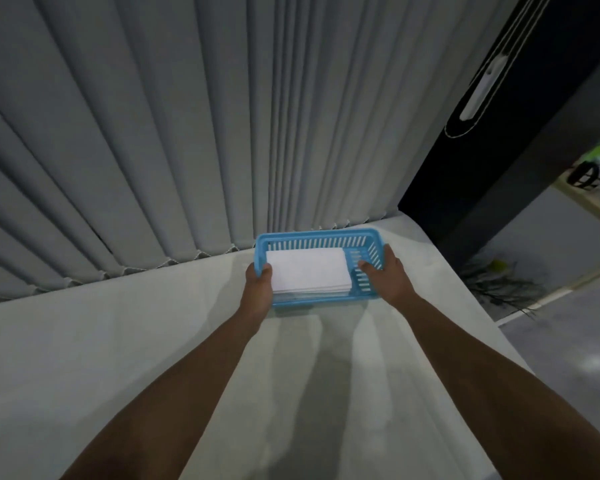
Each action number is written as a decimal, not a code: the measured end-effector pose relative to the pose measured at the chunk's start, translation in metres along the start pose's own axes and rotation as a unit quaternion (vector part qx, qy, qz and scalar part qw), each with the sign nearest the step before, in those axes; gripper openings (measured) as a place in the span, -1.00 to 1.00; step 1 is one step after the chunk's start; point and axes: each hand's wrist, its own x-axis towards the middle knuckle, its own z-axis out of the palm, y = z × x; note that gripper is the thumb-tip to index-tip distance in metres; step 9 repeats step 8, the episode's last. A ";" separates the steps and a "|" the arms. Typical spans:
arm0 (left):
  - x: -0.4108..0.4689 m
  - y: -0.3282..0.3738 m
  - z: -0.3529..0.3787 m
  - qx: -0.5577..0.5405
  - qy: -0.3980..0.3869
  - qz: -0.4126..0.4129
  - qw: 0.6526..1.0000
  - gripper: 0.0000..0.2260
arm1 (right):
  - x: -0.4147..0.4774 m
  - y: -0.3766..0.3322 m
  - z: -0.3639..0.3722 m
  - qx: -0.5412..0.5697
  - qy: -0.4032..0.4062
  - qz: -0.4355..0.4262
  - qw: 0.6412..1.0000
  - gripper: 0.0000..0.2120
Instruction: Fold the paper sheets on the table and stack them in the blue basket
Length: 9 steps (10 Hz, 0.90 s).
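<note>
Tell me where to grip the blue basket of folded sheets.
Grip the blue basket by the rims of its two short ends, one hand from each side, as the left hand and right hand do. It is long and shallow, and its folded paper stack lies leftward; a one-sided grip would likely tilt it.

Folded paper stack (309,270) in blue basket (319,234)

The broad flat counter (326,375) is covered edge to edge by a pale off-white cloth (84,341), smooth apart from faint lengthwise creases and soft shadows running toward the near side. One thing rests on it: a light blue slotted plastic basket (319,241), rectangular, set lengthwise near the far edge and toward the right corner. Whether its base lies fully flat on the cloth cannot be told.
</note>
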 end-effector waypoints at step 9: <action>0.038 -0.027 0.099 -0.054 -0.055 -0.065 0.995 -0.60 | 0.105 0.037 -0.055 -0.027 -0.019 -0.012 0.999 -0.45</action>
